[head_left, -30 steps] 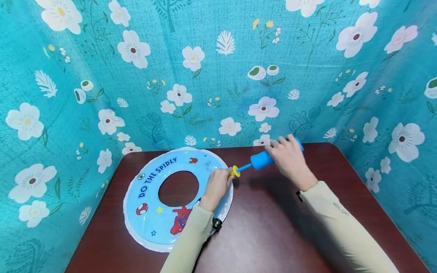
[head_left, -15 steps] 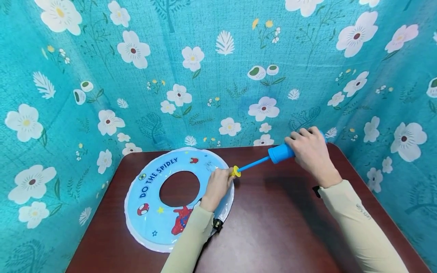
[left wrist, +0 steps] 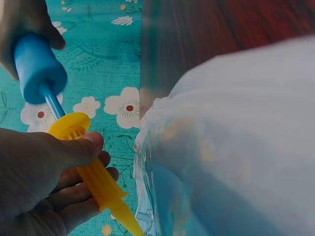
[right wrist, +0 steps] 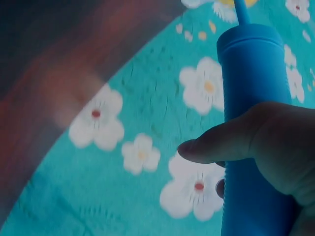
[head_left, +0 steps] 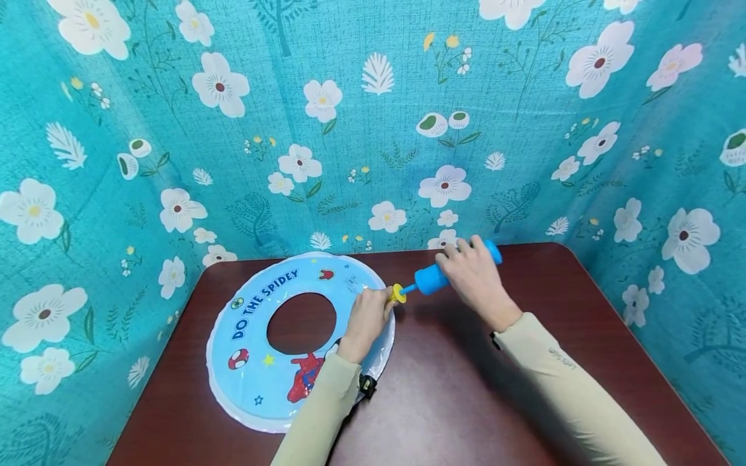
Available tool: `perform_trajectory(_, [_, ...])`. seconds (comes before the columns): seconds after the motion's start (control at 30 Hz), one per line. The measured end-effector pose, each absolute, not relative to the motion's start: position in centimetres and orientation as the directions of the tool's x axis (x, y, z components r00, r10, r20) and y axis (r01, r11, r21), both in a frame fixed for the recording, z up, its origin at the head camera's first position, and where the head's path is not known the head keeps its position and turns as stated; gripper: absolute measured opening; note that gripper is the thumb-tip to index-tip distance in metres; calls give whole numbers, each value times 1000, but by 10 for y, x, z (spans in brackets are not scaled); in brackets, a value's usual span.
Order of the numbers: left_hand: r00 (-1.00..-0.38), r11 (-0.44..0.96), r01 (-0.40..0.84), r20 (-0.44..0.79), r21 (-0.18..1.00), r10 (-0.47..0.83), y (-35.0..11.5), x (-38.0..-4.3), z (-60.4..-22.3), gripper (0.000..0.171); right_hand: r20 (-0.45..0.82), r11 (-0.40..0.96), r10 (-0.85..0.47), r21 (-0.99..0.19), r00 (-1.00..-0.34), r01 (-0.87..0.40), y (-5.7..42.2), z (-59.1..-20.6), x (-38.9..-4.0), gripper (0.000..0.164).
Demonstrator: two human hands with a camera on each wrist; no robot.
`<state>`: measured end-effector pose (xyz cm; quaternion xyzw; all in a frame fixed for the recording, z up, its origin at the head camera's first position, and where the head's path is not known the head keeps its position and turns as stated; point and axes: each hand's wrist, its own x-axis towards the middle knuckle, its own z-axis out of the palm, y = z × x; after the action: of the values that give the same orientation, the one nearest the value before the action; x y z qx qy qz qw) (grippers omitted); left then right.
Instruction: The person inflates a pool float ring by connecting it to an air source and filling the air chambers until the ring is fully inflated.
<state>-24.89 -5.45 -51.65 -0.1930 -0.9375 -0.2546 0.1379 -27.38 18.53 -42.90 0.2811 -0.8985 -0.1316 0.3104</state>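
A light-blue swim ring with "DO THE SPIDEY" lettering lies flat on the table. On its right side, my left hand holds the yellow nozzle of a hand pump between thumb and fingers. The nozzle's tip reaches the ring's edge beside a small clear valve in the left wrist view. My right hand grips the pump's blue barrel, fingers wrapped round it. Only a short length of the thin blue rod shows between barrel and nozzle. The pump slants up to the right, above the tabletop.
The dark red-brown table has rounded back corners. Behind it and at both sides hangs a teal flowered curtain, close to the table's back edge. My left forearm crosses over the ring's lower right part.
My right hand drew the barrel out to the upper right, lengthening the exposed rod, then pushed it back left towards the nozzle. My left hand kept its hold on the nozzle.
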Motion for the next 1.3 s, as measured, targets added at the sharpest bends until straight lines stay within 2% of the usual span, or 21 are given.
perform_trajectory(0.2, [-875, 777, 458, 372, 432, 309, -53, -248, -517, 15, 478, 789, -612, 418, -630, -450, 161, -453, -271, 20])
perform_trajectory(0.37, [-887, 780, 439, 355, 446, 296, -52, -247, -518, 15, 476, 793, -609, 396, -634, -464, 159, -459, -272, 22])
perform_trajectory(0.63, [-889, 783, 432, 356, 448, 287, -54, -249, -518, 15, 490, 818, -573, 386, -657, -426, 197, -425, -276, 22])
perform_trajectory(0.93, [-897, 785, 418, 345, 457, 277, -57, -250, -517, 13, 557, 808, -589, 389, -585, -443, 236, -392, -277, 23])
perform_trajectory(1.3, [-892, 787, 425, 352, 447, 282, -57, -251, -514, 14, 527, 808, -589, 395, -612, -438, 246, -380, -276, 33])
